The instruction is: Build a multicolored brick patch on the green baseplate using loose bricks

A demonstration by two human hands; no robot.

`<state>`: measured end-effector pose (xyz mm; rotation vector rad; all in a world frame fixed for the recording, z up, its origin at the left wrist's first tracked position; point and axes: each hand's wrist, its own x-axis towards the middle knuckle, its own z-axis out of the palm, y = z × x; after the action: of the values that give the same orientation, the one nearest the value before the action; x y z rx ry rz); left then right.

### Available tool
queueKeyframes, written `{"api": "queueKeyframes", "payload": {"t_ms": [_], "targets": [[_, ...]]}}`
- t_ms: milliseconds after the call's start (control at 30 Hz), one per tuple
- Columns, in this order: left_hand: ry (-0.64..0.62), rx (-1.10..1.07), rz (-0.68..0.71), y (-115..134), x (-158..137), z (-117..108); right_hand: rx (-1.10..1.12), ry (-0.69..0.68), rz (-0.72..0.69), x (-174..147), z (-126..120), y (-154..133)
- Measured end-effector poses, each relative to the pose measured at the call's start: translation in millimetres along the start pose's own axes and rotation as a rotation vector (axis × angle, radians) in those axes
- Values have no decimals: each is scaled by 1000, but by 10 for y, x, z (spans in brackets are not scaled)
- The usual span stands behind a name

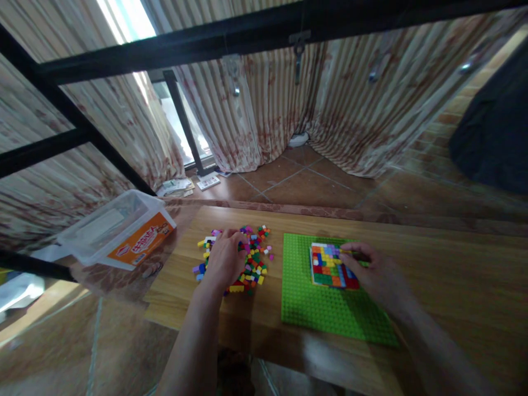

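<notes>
My left hand (226,257) reaches over a loose pile of small coloured building bricks (251,269) on the left of the wooden table. Its fingers are bent, with the thumb apart from them, and some fingertips are lost among the bricks. On a green studded baseplate (301,305) sits a flat, multicoloured brick build (328,267) with a white edge along its left side. My right hand (369,264) is at the build's upper right, thumb and forefinger pinched together there. Whatever lies between those fingertips is too small to make out.
A clear plastic tub (119,225) with an orange label stands left of the wooden table (239,214). Black metal bars (185,47) cross the upper view before striped curtains (264,110). Papers (177,187) lie on the tiled floor. A dark shape (495,121) is at the far right.
</notes>
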<state>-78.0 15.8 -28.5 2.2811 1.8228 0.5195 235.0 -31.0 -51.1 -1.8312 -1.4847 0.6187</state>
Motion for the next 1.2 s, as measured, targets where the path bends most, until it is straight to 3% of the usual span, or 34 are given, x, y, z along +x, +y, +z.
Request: {"api": "queueKeyframes", "payload": {"t_ms": [167,267,333,500,600,700,900,1200], "targets": [[1,53,-11,49,31,-50,20,-2,11,-10,10,-26],[11,-72,-68,85,48,-88,42,-13,-5,-8,11,-21],[23,-288,-83,133,60,-86,49,-21,-16,-5,8,-29],[-68,-1081,-131,459,49,39,7,16,-23,-17,-13,-135],[-86,-1345,-278,756,-12,137,30,122,-97,-56,-30,-260],[-225,-1549,-414,1015,-77,216,93,132,-206,-111,-43,-403],[-270,-1720,-501,1278,-80,342,206,-15,-238,-193,-58,-544],[-313,-1649,-357,1422,-49,434,308,-44,-162,-213,-70,-442]]}}
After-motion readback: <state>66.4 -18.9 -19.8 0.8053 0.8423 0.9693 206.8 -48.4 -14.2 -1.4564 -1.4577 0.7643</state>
